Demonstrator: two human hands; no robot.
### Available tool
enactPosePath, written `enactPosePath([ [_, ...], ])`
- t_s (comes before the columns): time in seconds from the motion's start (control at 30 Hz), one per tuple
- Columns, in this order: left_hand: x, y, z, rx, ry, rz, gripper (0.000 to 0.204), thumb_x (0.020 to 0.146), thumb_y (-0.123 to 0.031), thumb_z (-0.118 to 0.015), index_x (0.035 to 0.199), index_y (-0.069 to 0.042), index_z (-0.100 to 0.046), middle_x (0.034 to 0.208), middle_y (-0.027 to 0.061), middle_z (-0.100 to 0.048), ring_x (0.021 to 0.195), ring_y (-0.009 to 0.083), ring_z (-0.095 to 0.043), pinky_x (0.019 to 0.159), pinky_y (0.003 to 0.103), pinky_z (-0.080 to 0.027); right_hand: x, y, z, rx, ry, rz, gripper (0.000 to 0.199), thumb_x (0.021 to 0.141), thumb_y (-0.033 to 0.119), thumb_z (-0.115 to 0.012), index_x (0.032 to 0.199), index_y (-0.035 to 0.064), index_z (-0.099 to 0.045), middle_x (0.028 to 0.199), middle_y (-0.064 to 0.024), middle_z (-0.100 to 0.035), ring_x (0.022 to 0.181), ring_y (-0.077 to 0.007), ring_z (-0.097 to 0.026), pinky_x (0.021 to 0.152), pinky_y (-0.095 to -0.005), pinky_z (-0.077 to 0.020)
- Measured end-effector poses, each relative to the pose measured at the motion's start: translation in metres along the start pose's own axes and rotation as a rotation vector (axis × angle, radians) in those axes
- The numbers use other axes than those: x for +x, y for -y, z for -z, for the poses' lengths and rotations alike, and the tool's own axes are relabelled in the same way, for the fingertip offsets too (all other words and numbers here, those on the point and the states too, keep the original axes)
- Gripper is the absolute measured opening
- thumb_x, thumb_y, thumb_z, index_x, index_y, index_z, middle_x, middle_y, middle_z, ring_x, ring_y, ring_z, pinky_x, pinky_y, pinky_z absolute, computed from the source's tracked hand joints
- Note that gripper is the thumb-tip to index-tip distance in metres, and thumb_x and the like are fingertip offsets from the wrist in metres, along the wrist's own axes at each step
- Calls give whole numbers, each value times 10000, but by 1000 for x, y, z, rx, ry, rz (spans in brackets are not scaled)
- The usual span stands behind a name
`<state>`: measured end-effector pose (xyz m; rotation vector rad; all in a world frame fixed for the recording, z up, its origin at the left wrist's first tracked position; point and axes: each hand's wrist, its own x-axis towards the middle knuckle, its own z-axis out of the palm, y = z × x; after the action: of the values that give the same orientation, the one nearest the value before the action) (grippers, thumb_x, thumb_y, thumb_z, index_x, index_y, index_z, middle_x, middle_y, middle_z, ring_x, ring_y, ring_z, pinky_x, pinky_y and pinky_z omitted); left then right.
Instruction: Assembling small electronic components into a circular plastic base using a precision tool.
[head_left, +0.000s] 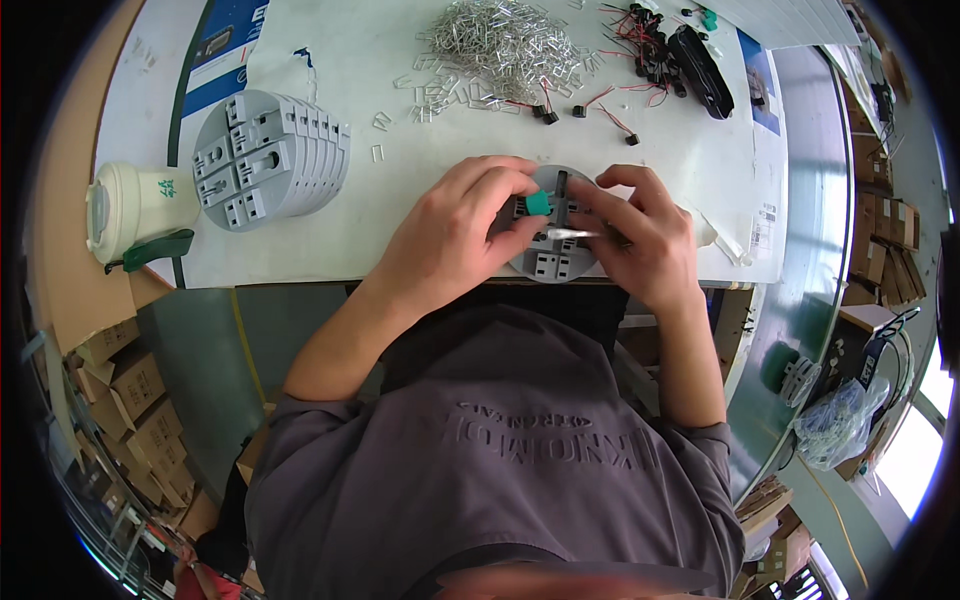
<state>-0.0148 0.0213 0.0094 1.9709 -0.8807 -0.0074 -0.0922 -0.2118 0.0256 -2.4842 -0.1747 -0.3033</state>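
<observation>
A round grey plastic fixture plate with square pockets lies at the table's near edge. My left hand rests on it and pinches a small green part between thumb and fingers. My right hand lies on the plate's right side and holds a thin clear tube piece across the plate. Both hands hide most of the plate's top.
A stack of the same grey plates leans at the left, beside a white cup with a green strap. A heap of clear tube pieces and black parts with red wires lie at the back. Cardboard boxes stand below left.
</observation>
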Motion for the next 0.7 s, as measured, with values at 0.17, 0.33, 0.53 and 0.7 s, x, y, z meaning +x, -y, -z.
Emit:
enactPosePath([
  [0.17, 7, -4, 4, 22, -15, -7, 288, 835, 11, -822, 1094, -33, -704, 1175, 78, -752, 850, 188, -689, 732, 301, -564, -12, -13, -8, -99, -155, 130, 204, 788, 4, -839, 969, 32, -750, 1086, -65, -720, 641, -163, -579, 582, -291, -483],
  [0.33, 28, -12, 7, 106, 40, -75, 289, 831, 7, -815, 1096, -40, -708, 1059, 57, -740, 797, 186, -661, 693, 311, -540, -19, -11, -20, -62, -191, 155, 193, 791, 31, -824, 964, 59, -742, 1030, -57, -725, 639, -184, -601, 583, -299, -495],
  [0.53, 49, -22, 4, 235, 243, -169, 257, 842, 0, -790, 1080, -43, -703, 931, 44, -678, 758, 202, -612, 695, 329, -511, -17, -13, -22, -53, -216, 155, 194, 797, 88, -832, 962, 99, -730, 1006, -27, -711, 640, -180, -616, 574, -298, -497],
  [0.7, 60, -29, 2, 364, 362, -240, 245, 853, -17, -785, 1079, -49, -694, 906, 47, -641, 770, 216, -591, 729, 339, -505, -12, -15, -3, 127, -166, 90, 182, 830, 103, -834, 996, 87, -759, 1001, -32, -707, 627, -181, -600, 581, -297, -495],
])
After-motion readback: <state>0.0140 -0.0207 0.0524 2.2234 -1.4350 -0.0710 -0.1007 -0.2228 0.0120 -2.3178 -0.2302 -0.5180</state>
